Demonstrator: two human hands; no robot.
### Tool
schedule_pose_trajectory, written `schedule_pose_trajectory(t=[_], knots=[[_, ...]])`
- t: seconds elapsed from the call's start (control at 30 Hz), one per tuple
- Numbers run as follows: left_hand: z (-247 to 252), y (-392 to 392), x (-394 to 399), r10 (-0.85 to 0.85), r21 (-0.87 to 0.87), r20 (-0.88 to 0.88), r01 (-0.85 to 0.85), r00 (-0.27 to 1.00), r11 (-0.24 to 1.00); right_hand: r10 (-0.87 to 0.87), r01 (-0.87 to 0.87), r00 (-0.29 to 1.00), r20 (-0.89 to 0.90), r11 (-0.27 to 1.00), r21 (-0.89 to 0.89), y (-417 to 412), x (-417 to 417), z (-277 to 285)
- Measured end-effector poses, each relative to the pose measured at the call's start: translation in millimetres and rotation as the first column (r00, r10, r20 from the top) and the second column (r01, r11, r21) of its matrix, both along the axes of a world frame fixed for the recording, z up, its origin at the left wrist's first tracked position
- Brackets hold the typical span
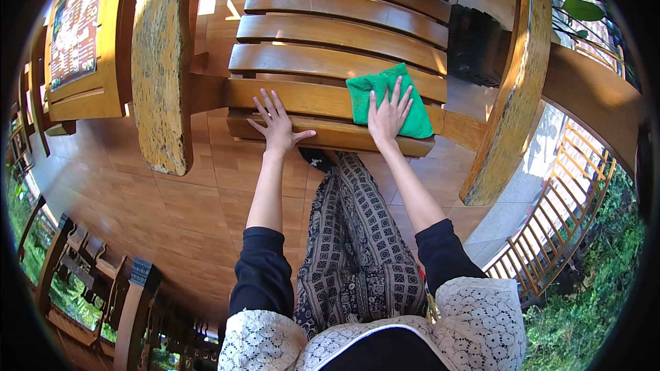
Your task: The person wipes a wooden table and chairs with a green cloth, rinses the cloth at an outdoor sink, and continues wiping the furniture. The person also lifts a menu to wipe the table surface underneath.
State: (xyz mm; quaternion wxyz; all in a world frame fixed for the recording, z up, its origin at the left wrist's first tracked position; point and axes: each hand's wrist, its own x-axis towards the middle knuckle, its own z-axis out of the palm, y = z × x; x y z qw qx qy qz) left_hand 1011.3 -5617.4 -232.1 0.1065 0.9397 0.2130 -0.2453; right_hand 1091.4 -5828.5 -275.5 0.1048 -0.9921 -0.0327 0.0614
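A slatted wooden chair seat (343, 31) stands in front of me, its slats varnished and shiny. With fingers spread, my left hand (278, 126) rests on the front edge of the seat and holds nothing. My right hand (388, 117) holds a green cloth (420, 118) down against the front slats on the right side. The cloth looks like a folded towel, and one corner reaches up over the slat behind. Part of it is hidden under my palm and fingers.
Thick, worn wooden armrests flank the seat, one on the left (161, 77) and one on the right (508, 98). Brown tiles (191, 211) cover the floor. A wooden table (90, 98) stands far left, a slatted wooden railing (554, 216) at right, and carved wooden furniture (131, 309) lower left.
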Motion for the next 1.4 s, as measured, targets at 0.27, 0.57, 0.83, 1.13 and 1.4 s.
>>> schedule_pose_trajectory(t=[0.27,0.57,0.83,1.13,1.4], knots=[[-6.9,-5.8,1.6,-0.023,0.1,-0.228,0.047,0.973,0.994,0.535,-0.52,0.842,0.062,0.777,0.356,188.4,36.4,2.2],[-2.8,-6.7,4.9,0.027,0.105,-0.148,-0.012,0.989,0.994,0.477,-0.459,0.878,0.026,0.828,0.323,76.5,69.8,-10.1],[0.7,-10.8,9.2,0.002,0.127,-0.117,0.013,0.993,0.992,-0.292,0.268,0.927,-0.236,0.955,-0.131,-70.1,105.7,-33.5],[6.6,-15.1,19.2,0.016,0.175,-0.253,0.029,0.967,0.984,0.38,-0.329,0.919,-0.109,0.888,0.32,173.8,106.8,-20.3],[8.9,-12.0,22.4,0.05,0.138,-0.312,-0.007,0.949,0.99,0.691,-0.645,0.723,0.003,0.673,0.362,155.1,178.2,-43.6]])
